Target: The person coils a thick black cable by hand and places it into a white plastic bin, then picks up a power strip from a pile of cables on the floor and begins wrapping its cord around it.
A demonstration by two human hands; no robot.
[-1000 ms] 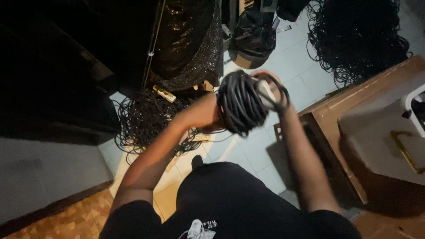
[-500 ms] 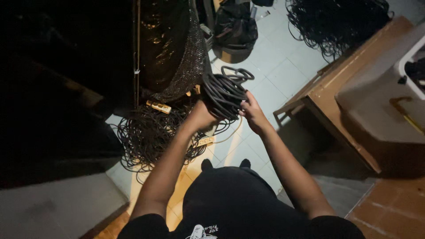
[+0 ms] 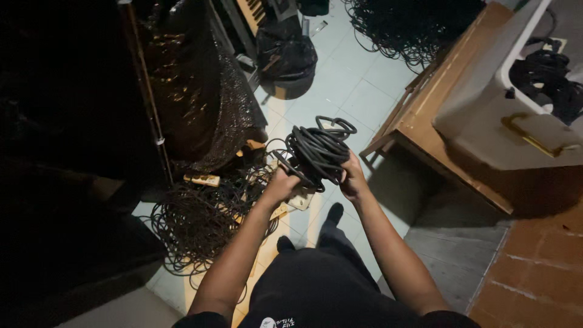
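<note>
Left hand and right hand clasp opposite sides of a coiled black cable, keeping its loops bundled above the tiled floor.

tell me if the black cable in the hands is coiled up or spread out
Coiled up. The black cable sits in a tight bundle of loops gripped between the left hand and the right hand, with one loop sticking out on top.

A small white printed label, seemingly rectangular, sits on the black garment at bottom centre.
</note>
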